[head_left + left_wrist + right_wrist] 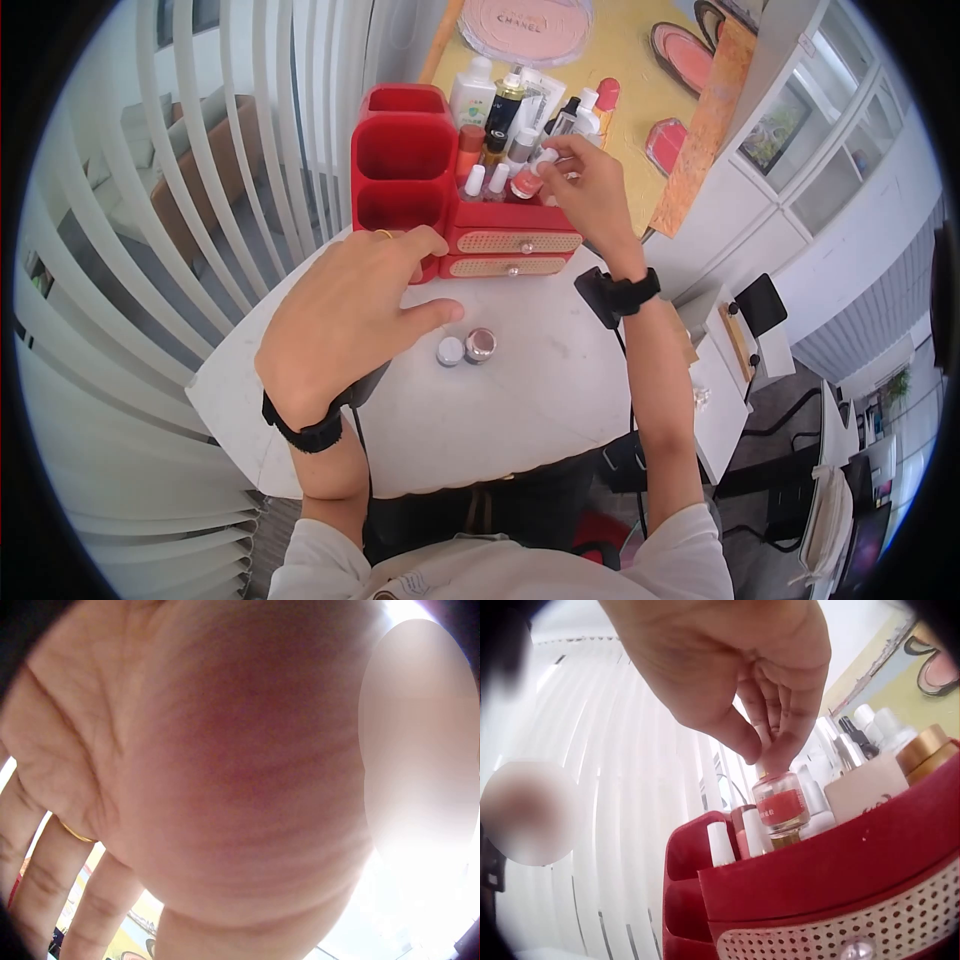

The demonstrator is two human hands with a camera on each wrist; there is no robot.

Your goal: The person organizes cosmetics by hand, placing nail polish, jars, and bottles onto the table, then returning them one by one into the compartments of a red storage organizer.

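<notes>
The right hand (pixel 592 195) pinches the top of a small glass bottle with a red label (pixel 527 182); in the right wrist view the bottle (pixel 781 802) is upright over the front compartment of the red organizer (pixel 802 862), beside white-capped bottles (pixel 721 844). The left hand (pixel 345 305), thumb out and fingers partly bent, is at the organizer's front left edge; whether it touches is unclear. In the left wrist view its palm (pixel 225 765) fills the picture. Two small round jars (pixel 451 350) (pixel 481 345) stand on the white table below the left thumb.
The red organizer (pixel 400 112) has open compartments at the left and two woven-front drawers (pixel 512 242). Several taller bottles (pixel 474 92) stand behind the pinched one. A painted yellow board (pixel 640 60) is behind, white slats (pixel 190 200) at the left, a small shelf (pixel 725 330) at the right.
</notes>
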